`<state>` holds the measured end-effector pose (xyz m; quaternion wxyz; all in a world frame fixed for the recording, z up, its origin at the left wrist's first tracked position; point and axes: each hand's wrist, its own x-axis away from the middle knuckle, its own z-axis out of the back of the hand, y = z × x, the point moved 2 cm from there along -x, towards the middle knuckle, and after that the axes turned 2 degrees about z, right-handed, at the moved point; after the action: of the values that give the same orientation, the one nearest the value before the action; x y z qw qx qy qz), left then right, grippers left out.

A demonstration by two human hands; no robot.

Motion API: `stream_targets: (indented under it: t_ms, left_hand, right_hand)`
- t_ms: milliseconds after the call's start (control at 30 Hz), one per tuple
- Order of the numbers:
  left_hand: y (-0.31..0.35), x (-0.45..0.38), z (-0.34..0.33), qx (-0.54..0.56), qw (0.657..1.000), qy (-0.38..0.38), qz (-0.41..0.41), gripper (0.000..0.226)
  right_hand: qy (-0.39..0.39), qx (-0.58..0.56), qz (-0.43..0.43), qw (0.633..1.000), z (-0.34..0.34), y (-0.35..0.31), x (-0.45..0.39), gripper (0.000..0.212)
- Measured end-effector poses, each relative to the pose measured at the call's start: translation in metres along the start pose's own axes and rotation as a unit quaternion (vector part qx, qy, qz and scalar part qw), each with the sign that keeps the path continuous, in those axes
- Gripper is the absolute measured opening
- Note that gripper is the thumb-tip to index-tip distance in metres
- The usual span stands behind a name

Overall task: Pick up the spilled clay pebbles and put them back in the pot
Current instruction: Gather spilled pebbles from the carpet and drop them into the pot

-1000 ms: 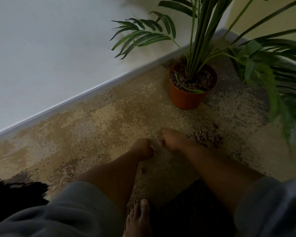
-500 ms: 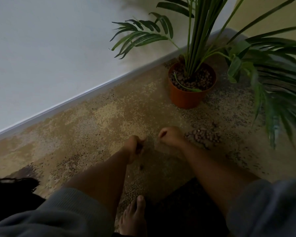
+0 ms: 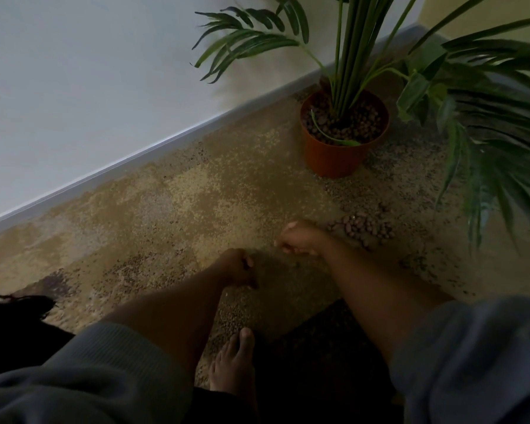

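A terracotta pot (image 3: 334,157) with a palm stands on the carpet by the wall, its top filled with brown clay pebbles (image 3: 358,120). A small heap of spilled clay pebbles (image 3: 363,229) lies on the carpet in front of the pot. My right hand (image 3: 300,238) hovers just left of that heap with its fingers curled in; nothing shows inside it. My left hand (image 3: 237,267) is lower and further left, fingers curled round something small and dark that looks like pebbles. A gap of carpet separates the two hands.
A white wall and skirting board (image 3: 153,148) run diagonally at the left. Long palm fronds (image 3: 487,154) hang over the carpet right of the heap. My bare foot (image 3: 236,365) rests at the bottom centre, and a dark rug (image 3: 312,347) lies beside it.
The hands were touching a second ago and have since parted. My left hand drew back towards me while my right hand stayed beside the heap.
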<state>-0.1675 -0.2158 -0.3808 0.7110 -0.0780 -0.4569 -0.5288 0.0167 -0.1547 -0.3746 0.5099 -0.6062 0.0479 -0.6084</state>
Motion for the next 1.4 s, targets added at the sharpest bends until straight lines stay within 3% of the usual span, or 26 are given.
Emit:
stream_targets:
  t_ms: [67,200,300,367,500,567,633,733,833,900,1167,1267,1333,1400]
  left_hand:
    - [-0.001,0.000,-0.001,-0.017,1.000,0.001,-0.006,0.043]
    - [-0.003,-0.003,-0.001,-0.028,0.999,0.004,-0.022,0.027]
    - [-0.001,-0.006,-0.001,-0.013,1.000,0.018,-0.020,0.016]
    - [0.003,-0.007,-0.002,0.037,0.999,0.029,-0.004,0.014]
    - [0.012,-0.009,-0.004,0.084,0.995,0.041,0.018,0.025]
    - [0.016,-0.010,-0.005,0.109,0.993,0.024,0.038,0.030]
    - [0.019,-0.011,-0.006,0.110,0.993,0.011,0.046,0.032]
    - [0.020,-0.010,-0.011,0.087,0.995,-0.002,0.039,0.027]
    - [0.017,-0.011,-0.018,0.038,0.999,-0.003,0.004,0.010]
    - [0.014,-0.010,-0.020,0.004,1.000,-0.002,-0.021,0.013]
    - [0.018,-0.014,-0.021,-0.007,0.999,0.039,-0.034,0.010]
    - [0.035,-0.012,-0.013,0.186,0.980,0.060,0.026,0.033]
    - [0.053,-0.008,-0.003,0.386,0.917,0.084,0.056,0.034]
    - [0.075,-0.004,0.012,0.547,0.830,0.086,0.072,0.030]
  right_hand:
    - [0.000,0.209,0.024,0.978,-0.001,-0.001,-0.002,0.016]
    - [-0.063,0.485,0.035,0.871,-0.006,-0.013,0.002,0.034]
    - [-0.079,0.549,0.007,0.832,-0.011,-0.015,0.001,0.040]
    - [-0.078,0.548,0.010,0.833,-0.011,-0.014,0.002,0.036]
    - [-0.066,0.418,0.024,0.906,-0.007,-0.008,-0.001,0.007]
    - [-0.053,0.255,-0.001,0.966,-0.004,-0.002,-0.006,0.010]
    - [-0.031,0.041,-0.032,0.998,-0.001,0.001,-0.007,0.011]
    - [-0.009,-0.170,-0.042,0.984,0.005,0.001,-0.006,0.015]
    - [0.013,-0.281,-0.043,0.959,0.013,0.000,-0.004,0.015]
    - [0.017,-0.344,-0.036,0.938,0.016,0.000,-0.002,0.017]
    - [0.047,-0.410,-0.070,0.908,0.014,-0.014,-0.001,0.023]
    - [0.064,-0.433,-0.067,0.897,0.016,-0.031,-0.001,0.025]
    - [0.082,-0.458,-0.062,0.883,0.020,-0.044,0.000,0.024]
    - [0.104,-0.487,-0.056,0.866,0.027,-0.057,0.002,0.024]
